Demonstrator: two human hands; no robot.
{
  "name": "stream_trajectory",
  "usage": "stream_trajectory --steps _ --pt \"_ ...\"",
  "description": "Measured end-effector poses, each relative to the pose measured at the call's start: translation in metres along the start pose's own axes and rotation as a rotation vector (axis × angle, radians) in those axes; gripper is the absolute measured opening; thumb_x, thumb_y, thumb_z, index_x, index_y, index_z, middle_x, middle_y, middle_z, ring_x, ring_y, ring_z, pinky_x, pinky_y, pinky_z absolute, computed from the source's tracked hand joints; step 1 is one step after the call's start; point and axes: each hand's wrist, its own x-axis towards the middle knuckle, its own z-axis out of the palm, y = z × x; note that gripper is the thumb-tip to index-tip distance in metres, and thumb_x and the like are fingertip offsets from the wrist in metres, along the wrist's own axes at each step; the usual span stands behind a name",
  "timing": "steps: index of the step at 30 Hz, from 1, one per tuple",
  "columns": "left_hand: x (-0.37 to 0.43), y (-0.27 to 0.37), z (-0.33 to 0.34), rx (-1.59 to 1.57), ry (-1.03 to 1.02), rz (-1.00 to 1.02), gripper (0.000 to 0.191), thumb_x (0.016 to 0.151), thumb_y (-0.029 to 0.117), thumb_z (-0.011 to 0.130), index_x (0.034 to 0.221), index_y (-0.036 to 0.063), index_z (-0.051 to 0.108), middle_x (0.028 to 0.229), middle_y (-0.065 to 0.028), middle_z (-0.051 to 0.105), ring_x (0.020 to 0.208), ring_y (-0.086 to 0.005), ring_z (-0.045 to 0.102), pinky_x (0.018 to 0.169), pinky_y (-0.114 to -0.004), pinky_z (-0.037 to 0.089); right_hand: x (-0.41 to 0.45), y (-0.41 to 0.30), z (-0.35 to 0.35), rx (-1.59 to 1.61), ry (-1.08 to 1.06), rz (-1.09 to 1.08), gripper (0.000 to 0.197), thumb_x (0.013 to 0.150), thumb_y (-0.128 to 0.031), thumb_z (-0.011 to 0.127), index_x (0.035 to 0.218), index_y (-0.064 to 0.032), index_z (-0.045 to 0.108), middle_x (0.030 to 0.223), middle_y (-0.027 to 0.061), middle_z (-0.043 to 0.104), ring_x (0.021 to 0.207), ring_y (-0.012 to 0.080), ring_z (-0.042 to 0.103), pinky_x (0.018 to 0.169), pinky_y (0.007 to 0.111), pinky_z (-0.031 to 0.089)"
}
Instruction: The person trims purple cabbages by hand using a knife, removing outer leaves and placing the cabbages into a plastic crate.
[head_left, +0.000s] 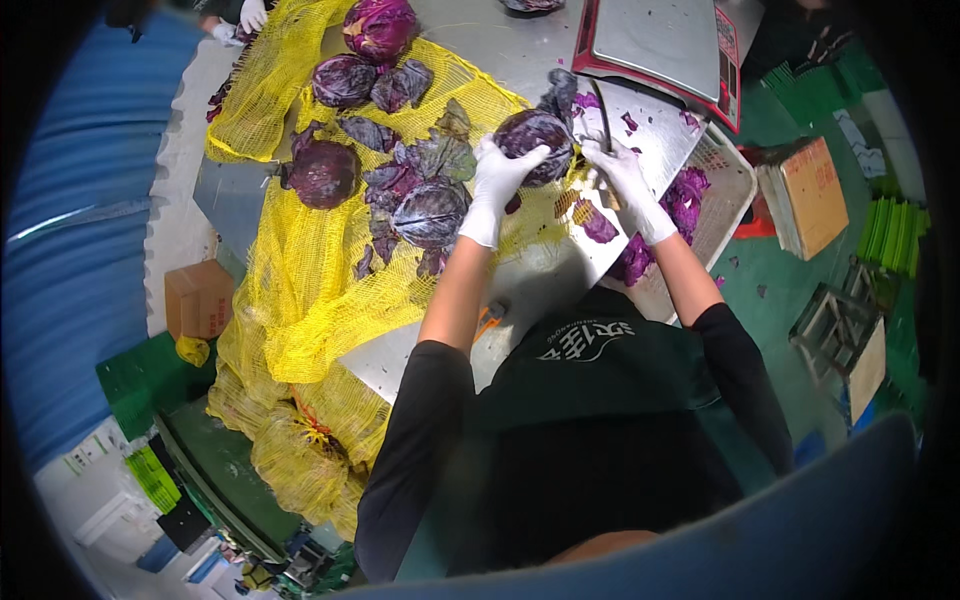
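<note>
A red cabbage head (531, 141) is gripped by my left hand (498, 180), gloved in white, with the thumb spread over its near side. Dark outer leaves (559, 94) stick out behind that head. My right hand (625, 176), also gloved, holds a knife (602, 112) whose thin curved blade points away from me, just right of the cabbage. Beneath the hands, a yellow mesh sack (300, 292) covers much of the metal table (532, 281). Another cabbage (431, 214) with a pale rib lies left of my left wrist, among loose leaves (442, 154).
More cabbages (324, 174) lie on the mesh at left and far side. A red-rimmed weighing scale (656, 45) stands at the back right. Below the table's right edge, a white plastic crate (739, 176) holds purple leaves (686, 199). Another person's gloved hands (253, 15) appear at top left.
</note>
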Motion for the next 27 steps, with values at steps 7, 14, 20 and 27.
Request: stream_trajectory --steps 7,14,20,27 --pt "-0.033 -0.007 -0.012 -0.353 -0.039 0.152 0.081 0.069 0.01 0.079 0.13 0.0072 0.027 0.118 -0.0126 0.048 0.101 -0.0206 0.054 0.081 -0.033 0.049 0.009 0.0 0.036 0.034 -0.182 -0.175 0.041 0.076 -0.026 0.076 0.108 -0.0038 0.062 0.092 0.0029 0.066 0.087 0.0134 0.059 0.083 0.028 0.046" --pt "-0.128 0.068 -0.032 -0.155 0.014 0.404 0.124 0.049 0.028 0.094 0.143 0.0026 0.017 0.135 -0.0173 0.039 0.121 -0.028 0.045 0.103 -0.04 0.038 -0.082 -0.07 0.044 -0.446 -0.008 -0.834 0.038 0.065 -0.021 0.083 0.095 -0.0068 0.065 0.076 0.01 0.062 0.062 0.0232 0.061 0.061 0.03 0.049" --pt "-0.17 0.02 -0.025 -0.831 -0.025 0.13 0.083 0.071 0.016 0.073 0.142 0.0076 0.032 0.135 -0.0117 0.045 0.12 -0.0284 0.049 0.105 -0.042 0.039 -0.074 -0.041 0.049 -0.032 -0.12 -0.319 0.011 0.08 -0.019 0.063 0.079 -0.008 0.064 0.067 0.0071 0.061 0.06 0.0105 0.056 0.056 0.029 0.044" --pt "-0.202 -0.038 -0.022 -1.087 -0.059 -0.217 0.086 0.072 0.056 0.063 0.139 0.0102 0.038 0.141 -0.01 0.042 0.128 -0.0318 0.041 0.108 -0.05 0.034 -0.046 0.041 -0.086 -0.003 0.159 -0.023 0.021 0.084 -0.025 0.065 0.084 -0.0042 0.067 0.065 0.0032 0.063 0.043 0.0069 0.05 0.04 0.023 0.04"
